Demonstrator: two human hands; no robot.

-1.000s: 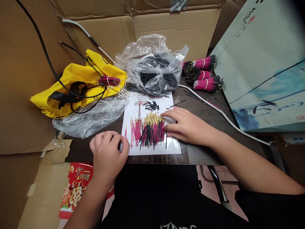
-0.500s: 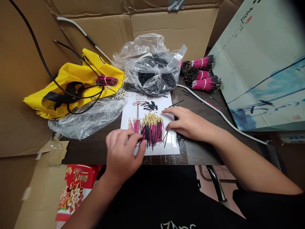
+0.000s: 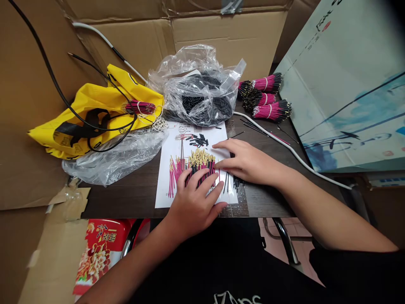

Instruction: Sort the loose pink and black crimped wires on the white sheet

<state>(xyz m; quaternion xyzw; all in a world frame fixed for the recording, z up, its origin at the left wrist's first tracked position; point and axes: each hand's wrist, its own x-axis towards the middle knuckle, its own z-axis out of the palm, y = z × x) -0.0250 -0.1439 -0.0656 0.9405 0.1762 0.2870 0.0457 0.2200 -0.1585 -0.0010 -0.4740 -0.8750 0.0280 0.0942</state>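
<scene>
Many short pink and black wires with gold tips [image 3: 200, 158] lie side by side on a printed white sheet [image 3: 163, 185]. My left hand [image 3: 196, 204] rests over their lower part, fingers spread, covering much of the black and pink lengths. At the right edge of the pile is my right hand [image 3: 247, 162], its fingers apart and the lower fingertips close to the wires. Short black sleeves [image 3: 198, 140] are scattered on the sheet above the gold tips. A few pink wires [image 3: 172, 179] lie a little apart on the left.
A clear plastic bag of black pieces [image 3: 202, 101] sits behind the sheet. Tied bundles of pink and black wires [image 3: 267, 99] lie at the back right, near a white cable [image 3: 303, 160]. A yellow bag [image 3: 85, 97] with a black cord over it is on the left.
My left hand has moved right and flattened over the wires, uncovering the pink ones on the left. My right hand stays almost in place beside the pile.
</scene>
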